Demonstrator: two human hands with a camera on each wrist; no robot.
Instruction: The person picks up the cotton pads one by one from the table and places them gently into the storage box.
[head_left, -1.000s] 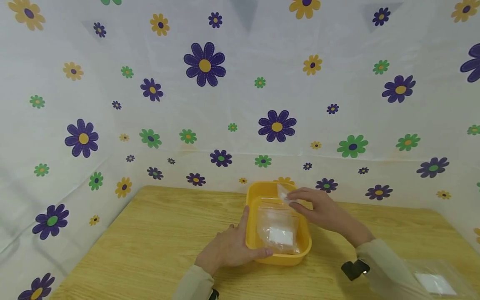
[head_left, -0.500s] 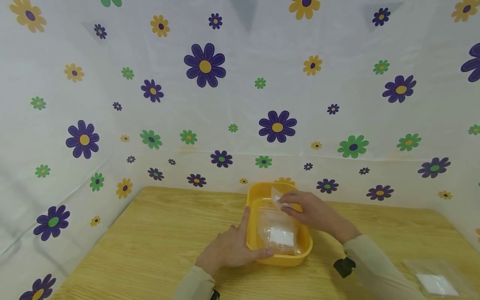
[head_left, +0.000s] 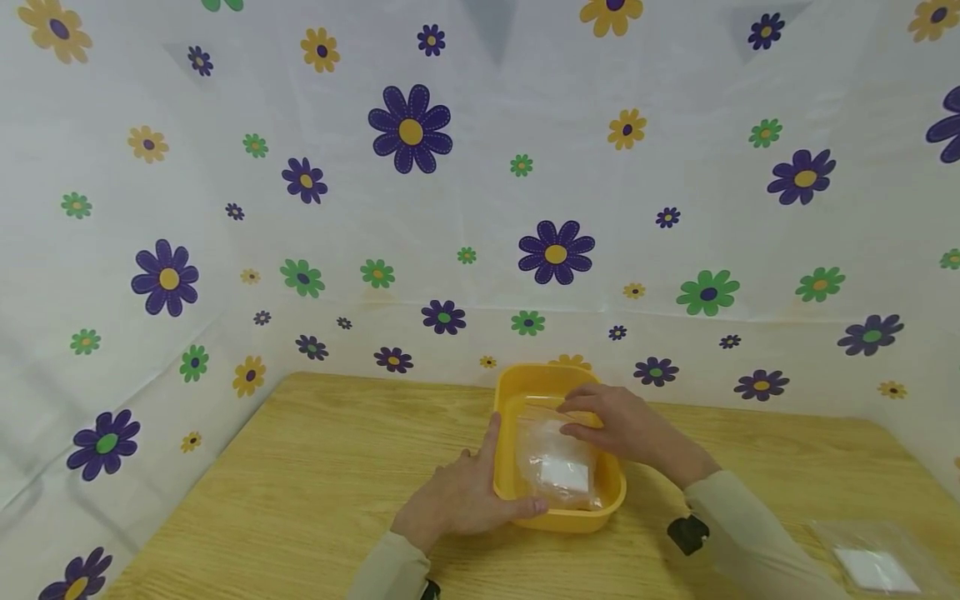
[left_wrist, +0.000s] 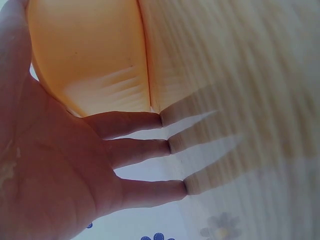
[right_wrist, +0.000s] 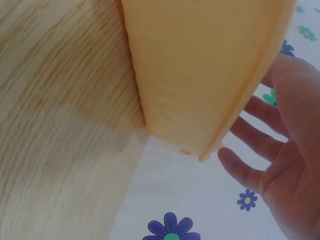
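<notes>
A yellow plastic tub (head_left: 573, 520) stands on the wooden table, holding clear plastic bags (head_left: 564, 475) with white rectangular pieces in them. My left hand (head_left: 457, 497) lies at its near-left corner, index finger along the side wall and thumb over the front rim. In the left wrist view, the other left fingers (left_wrist: 145, 192) reach straight down to the tabletop. My right hand (head_left: 622, 423) hovers over the tub's right rim, fingertips above the bags, fingers loosely bent. Nothing shows between the right fingers in the right wrist view, where the tub's outer wall (right_wrist: 195, 60) stands beside them.
Another clear bag (head_left: 873, 569) with a white piece lies at the table's front right, beside my right sleeve (head_left: 750, 533). A white cloth (head_left: 450, 200) with a flower print hangs behind and around the wooden table (head_left: 322, 467). The tub sits near the back edge.
My right hand has moved left and lowered over the tub, and the bag it pinched upright has gone down inside, out of its fingers. The left hand stays put.
</notes>
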